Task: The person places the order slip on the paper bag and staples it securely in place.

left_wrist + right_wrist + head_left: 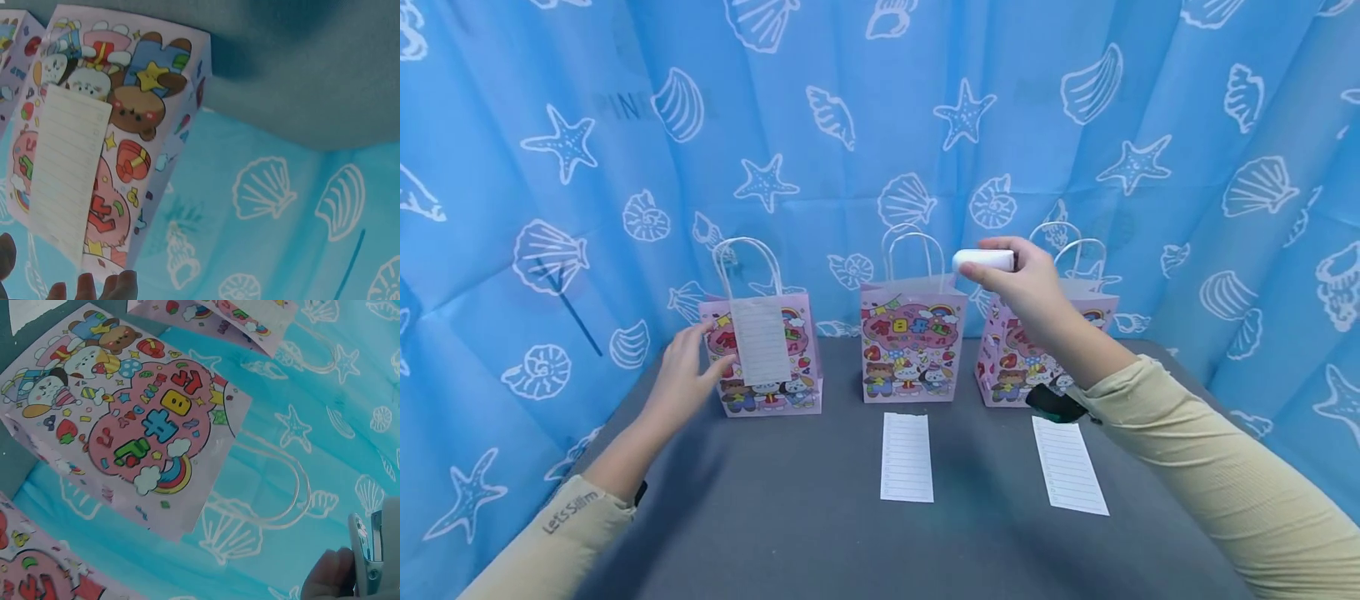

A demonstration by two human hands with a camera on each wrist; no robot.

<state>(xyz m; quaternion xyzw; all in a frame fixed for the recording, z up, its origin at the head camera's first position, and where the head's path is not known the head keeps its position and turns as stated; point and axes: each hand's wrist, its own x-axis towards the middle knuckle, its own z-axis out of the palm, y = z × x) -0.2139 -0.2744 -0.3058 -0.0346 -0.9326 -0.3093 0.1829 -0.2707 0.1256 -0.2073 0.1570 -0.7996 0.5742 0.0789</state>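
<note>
My right hand (1033, 287) grips a small white stapler (981, 259), held up between the middle and right bags. In the right wrist view the stapler's metal parts (375, 537) show beside a fingertip. At the left, my left hand (679, 379) is held beside a pink cartoon paper gift bag (805, 379), fingers loosely spread at its left edge and nothing in them. A lined white paper slip (762, 342) hangs over that bag's front, below its white handles. Fingertips (128, 284) show by the bag's top edge in the left wrist view.
Matching gift bags stand in the middle (910, 367) and at the right (1009, 379), the latter partly behind my right forearm. A lined slip lies before each, one in the middle (907, 458) and one at right (1070, 467). Behind the grey table (820, 517) hangs a blue seashell curtain (850, 200).
</note>
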